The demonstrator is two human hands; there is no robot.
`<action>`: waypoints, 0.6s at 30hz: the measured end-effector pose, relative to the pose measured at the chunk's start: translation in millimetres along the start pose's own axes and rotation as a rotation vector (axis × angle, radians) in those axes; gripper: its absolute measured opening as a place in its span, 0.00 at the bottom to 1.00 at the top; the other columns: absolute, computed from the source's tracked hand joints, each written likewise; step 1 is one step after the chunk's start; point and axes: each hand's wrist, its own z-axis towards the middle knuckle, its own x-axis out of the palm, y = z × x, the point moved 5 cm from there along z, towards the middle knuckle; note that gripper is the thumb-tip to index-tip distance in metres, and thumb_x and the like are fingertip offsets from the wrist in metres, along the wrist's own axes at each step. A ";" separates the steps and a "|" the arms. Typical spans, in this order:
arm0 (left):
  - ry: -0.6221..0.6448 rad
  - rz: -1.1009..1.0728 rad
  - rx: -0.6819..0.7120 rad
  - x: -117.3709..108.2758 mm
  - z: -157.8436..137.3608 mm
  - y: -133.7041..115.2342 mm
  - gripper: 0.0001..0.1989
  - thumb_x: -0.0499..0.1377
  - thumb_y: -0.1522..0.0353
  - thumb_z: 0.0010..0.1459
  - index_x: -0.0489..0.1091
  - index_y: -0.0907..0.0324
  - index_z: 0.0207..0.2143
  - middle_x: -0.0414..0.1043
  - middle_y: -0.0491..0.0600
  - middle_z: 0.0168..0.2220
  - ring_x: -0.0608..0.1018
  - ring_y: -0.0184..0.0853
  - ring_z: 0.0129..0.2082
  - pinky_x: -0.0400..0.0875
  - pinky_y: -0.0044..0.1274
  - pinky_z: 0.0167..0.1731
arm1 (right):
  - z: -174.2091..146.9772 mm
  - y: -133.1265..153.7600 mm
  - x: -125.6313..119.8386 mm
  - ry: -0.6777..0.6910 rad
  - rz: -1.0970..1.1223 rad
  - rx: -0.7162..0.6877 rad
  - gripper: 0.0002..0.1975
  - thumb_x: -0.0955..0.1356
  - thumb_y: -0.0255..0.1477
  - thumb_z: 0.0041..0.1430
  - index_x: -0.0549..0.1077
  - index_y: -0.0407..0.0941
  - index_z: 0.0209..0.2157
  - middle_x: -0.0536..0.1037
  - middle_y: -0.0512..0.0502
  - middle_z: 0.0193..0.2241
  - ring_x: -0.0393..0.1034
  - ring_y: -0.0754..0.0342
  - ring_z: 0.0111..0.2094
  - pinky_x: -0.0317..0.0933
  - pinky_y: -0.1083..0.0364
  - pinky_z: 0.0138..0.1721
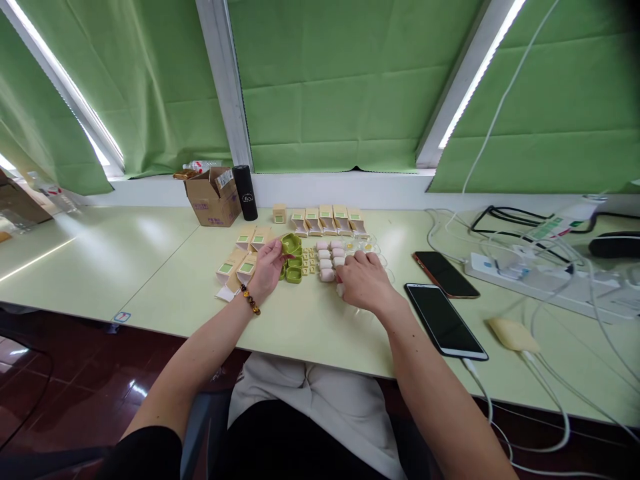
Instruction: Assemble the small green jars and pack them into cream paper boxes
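My left hand (269, 265) grips a small green square cup (291, 243) and holds it above several similar green cups (294, 274) on the table. Just right of these, small yellowish square pieces (309, 261) lie in columns. My right hand (365, 280) is closed, its fingers bent down at rows of small white and pink rounded pieces (326, 264). A whitish bit shows under its fingertips, but what they pinch is mostly hidden. Clear plastic pieces (369, 244) lie behind that hand. Open cream boxes with green labels (246, 268) stand beside my left hand.
More cream boxes (327, 220) line the back, near a black bottle (245, 193) and a cardboard box (213, 198). On the right lie two phones (446, 320), a power strip (545, 283), a yellowish charger (513, 335) and tangled cables. The table's front edge runs before my lap.
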 end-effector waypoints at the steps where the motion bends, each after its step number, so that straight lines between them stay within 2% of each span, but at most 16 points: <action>1: 0.001 -0.002 0.002 -0.1 0.2 -0.1 0.21 0.72 0.49 0.57 0.78 0.56 0.37 0.81 0.53 0.42 0.80 0.38 0.41 0.77 0.30 0.41 | 0.3 -1.5 -2.4 -0.007 0.046 -0.018 0.10 0.70 0.22 0.57 0.82 0.40 0.39 0.80 0.32 0.43 0.67 0.36 0.51 0.53 0.43 0.53; 3: 0.000 0.001 0.006 -0.6 0.5 0.0 0.21 0.72 0.49 0.57 0.78 0.56 0.37 0.81 0.53 0.43 0.80 0.38 0.41 0.77 0.30 0.41 | 1.0 -5.1 -10.5 -0.048 0.219 -0.069 0.09 0.72 0.26 0.56 0.82 0.43 0.39 0.80 0.35 0.44 0.67 0.36 0.51 0.54 0.42 0.54; 6: 0.002 0.018 0.018 -1.3 1.1 1.0 0.21 0.71 0.48 0.58 0.79 0.56 0.38 0.81 0.53 0.43 0.80 0.38 0.41 0.77 0.30 0.41 | 2.8 -9.4 -26.6 -0.194 0.692 -0.185 0.11 0.74 0.34 0.57 0.81 0.47 0.41 0.79 0.41 0.45 0.68 0.40 0.50 0.59 0.43 0.55; 8: 0.003 0.019 0.033 -2.0 1.5 1.6 0.21 0.71 0.49 0.59 0.79 0.56 0.38 0.81 0.52 0.42 0.80 0.38 0.41 0.76 0.30 0.40 | 5.6 -9.0 -31.5 -0.242 1.090 -0.271 0.15 0.75 0.41 0.58 0.81 0.48 0.43 0.79 0.42 0.47 0.70 0.44 0.47 0.64 0.46 0.50; 10: 0.002 0.012 0.046 -2.5 1.7 1.9 0.20 0.70 0.49 0.60 0.79 0.57 0.37 0.81 0.52 0.41 0.80 0.37 0.41 0.76 0.29 0.40 | 10.9 -4.8 -28.3 -0.216 1.463 -0.309 0.20 0.77 0.47 0.55 0.81 0.48 0.43 0.79 0.42 0.46 0.71 0.47 0.42 0.66 0.49 0.43; 14: 0.010 -0.003 0.048 -1.9 1.4 1.3 0.20 0.71 0.51 0.59 0.80 0.57 0.40 0.82 0.52 0.42 0.80 0.36 0.40 0.77 0.28 0.41 | 24.8 6.6 -9.4 -0.187 1.978 -0.238 0.21 0.80 0.48 0.53 0.82 0.50 0.43 0.82 0.45 0.40 0.73 0.50 0.37 0.68 0.50 0.39; 18: 0.016 0.009 0.050 -0.7 0.5 0.6 0.21 0.71 0.51 0.60 0.82 0.58 0.44 0.82 0.53 0.43 0.80 0.36 0.41 0.76 0.28 0.41 | 35.8 12.9 11.6 -0.203 2.214 -0.128 0.16 0.80 0.45 0.52 0.81 0.51 0.36 0.84 0.45 0.39 0.77 0.48 0.39 0.73 0.48 0.39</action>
